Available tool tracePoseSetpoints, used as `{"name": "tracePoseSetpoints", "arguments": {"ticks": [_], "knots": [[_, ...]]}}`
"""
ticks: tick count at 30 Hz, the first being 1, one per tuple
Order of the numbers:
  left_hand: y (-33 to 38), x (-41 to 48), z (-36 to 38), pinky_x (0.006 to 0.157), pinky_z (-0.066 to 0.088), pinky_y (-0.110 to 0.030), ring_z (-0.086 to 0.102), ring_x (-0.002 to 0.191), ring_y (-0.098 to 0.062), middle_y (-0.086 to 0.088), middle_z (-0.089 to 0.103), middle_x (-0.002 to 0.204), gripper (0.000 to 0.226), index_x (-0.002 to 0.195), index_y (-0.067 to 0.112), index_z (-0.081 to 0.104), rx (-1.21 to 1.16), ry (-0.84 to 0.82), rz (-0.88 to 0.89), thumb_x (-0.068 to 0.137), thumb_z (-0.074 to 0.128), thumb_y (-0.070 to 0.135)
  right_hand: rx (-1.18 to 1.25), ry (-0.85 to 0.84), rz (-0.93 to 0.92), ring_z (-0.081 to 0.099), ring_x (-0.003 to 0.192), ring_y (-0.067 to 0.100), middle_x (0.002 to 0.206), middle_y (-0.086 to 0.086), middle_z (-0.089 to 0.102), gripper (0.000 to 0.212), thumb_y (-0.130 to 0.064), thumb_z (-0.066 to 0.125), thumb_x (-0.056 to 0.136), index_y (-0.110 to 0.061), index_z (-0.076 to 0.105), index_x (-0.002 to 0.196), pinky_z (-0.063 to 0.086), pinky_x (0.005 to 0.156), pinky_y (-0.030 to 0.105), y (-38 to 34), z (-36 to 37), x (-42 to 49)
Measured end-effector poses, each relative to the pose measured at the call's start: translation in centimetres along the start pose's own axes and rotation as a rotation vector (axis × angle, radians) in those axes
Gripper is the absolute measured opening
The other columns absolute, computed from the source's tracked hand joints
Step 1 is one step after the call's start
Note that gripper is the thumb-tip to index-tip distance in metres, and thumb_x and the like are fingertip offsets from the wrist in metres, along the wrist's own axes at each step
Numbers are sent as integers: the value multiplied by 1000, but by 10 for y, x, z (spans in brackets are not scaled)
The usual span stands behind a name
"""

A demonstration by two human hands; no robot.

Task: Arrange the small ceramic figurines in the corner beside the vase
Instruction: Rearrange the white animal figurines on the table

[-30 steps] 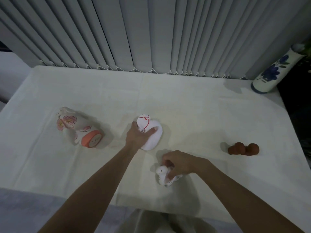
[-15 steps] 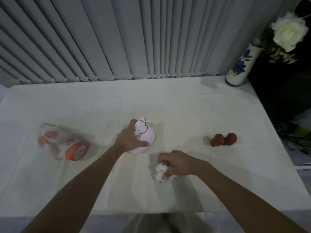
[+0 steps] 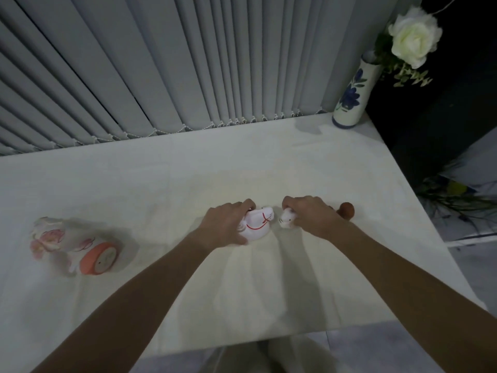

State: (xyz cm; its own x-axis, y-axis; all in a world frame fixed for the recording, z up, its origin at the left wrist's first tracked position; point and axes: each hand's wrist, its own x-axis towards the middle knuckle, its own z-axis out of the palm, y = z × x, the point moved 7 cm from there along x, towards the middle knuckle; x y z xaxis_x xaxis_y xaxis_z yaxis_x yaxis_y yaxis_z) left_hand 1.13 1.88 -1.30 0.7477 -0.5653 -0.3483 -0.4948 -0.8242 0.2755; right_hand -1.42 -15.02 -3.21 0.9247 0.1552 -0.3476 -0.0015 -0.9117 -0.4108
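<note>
Across the far edge of the table [image 3: 134,184], covered in a pale, matte, faintly creased cloth, hang grey vertical blinds [image 3: 161,76]. At its far right corner stands the vase [image 3: 352,95], a tall glazed cylinder painted with blue flowers, holding a white rose [image 3: 414,36]. Near the left edge a floral figurine [image 3: 75,246] lies on its side, showing its round orange base. Mid-table, the left hand [image 3: 226,224] is curled around a white figurine with red lines [image 3: 258,224], smooth and rounded. Just beside it the right hand [image 3: 309,214] pinches a smaller white figurine [image 3: 286,221] between its fingertips. Behind that wrist, a brown rounded figurine [image 3: 347,210] is partly hidden. This looks like the carrying step: both pieces are held, still well apart from the vase. Next, they need moving toward the far right corner and setting down upright, gently, since glazed ceramic is slippery and chips easily.
</note>
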Motion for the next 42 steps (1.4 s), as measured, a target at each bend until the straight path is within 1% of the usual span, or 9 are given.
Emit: {"name": "tracePoseSetpoints", "arguments": {"ticks": [2,4,11,22,27,31,35,39,42], "knots": [[4,4,2,73,45,-35,57,100,-26,2,61,112,63,122,25,41,30,-16,13,67,72,29,-32,14,-21,54,78,29,87,2,61,22,-6,47,75,-15,47,95,45,64,37,-4,2,0],[5,6,3,70,42,-33,57,100,-26,2,61,112,63,122,24,41,48,-15,19,67,71,28,-58,22,-55,54,78,30,85,1,59,23,-3,46,75,-10,48,96,32,52,27,-8,1,0],[-2,6,10,70,40,-31,56,100,-24,3,58,116,65,124,23,42,79,-14,37,67,73,28,-29,-5,-11,50,73,28,82,-4,54,23,-2,44,74,-12,45,94,26,50,27,-8,2,1],[-6,5,13,76,43,-33,55,104,-25,4,57,122,67,129,24,40,68,28,49,70,73,29,-65,-44,-34,51,80,27,98,10,63,24,-2,51,78,-8,49,102,27,61,28,-14,0,2],[-4,6,12,80,44,-36,55,107,-26,2,57,123,68,129,22,40,56,22,45,70,74,27,-76,-22,-6,46,75,22,87,4,58,23,-5,53,79,-9,49,102,26,45,16,-12,-2,-1],[-5,5,13,80,43,-36,55,106,-27,1,58,122,68,129,21,41,53,31,43,69,74,26,-78,-23,-26,55,84,28,96,9,65,24,-5,54,79,-7,48,102,30,60,29,-12,1,-2],[-6,7,15,81,43,-35,55,107,-26,1,56,126,77,133,22,37,53,20,49,68,77,27,-63,-24,-1,47,75,20,91,4,60,24,-6,54,78,-9,47,102,26,54,26,-12,2,-3],[-7,7,13,96,41,-35,54,113,-25,-1,52,130,115,146,27,18,17,0,81,55,84,45,-7,-89,1,53,102,25,119,4,59,51,-12,67,74,-17,44,120,32,74,26,-12,1,-2],[-13,0,-2,106,34,-37,50,118,-22,0,50,133,122,148,28,13,-64,71,90,51,80,59,18,-97,-26,51,115,23,129,3,55,73,-22,77,68,-24,40,130,39,87,30,-17,-13,-1]]}}
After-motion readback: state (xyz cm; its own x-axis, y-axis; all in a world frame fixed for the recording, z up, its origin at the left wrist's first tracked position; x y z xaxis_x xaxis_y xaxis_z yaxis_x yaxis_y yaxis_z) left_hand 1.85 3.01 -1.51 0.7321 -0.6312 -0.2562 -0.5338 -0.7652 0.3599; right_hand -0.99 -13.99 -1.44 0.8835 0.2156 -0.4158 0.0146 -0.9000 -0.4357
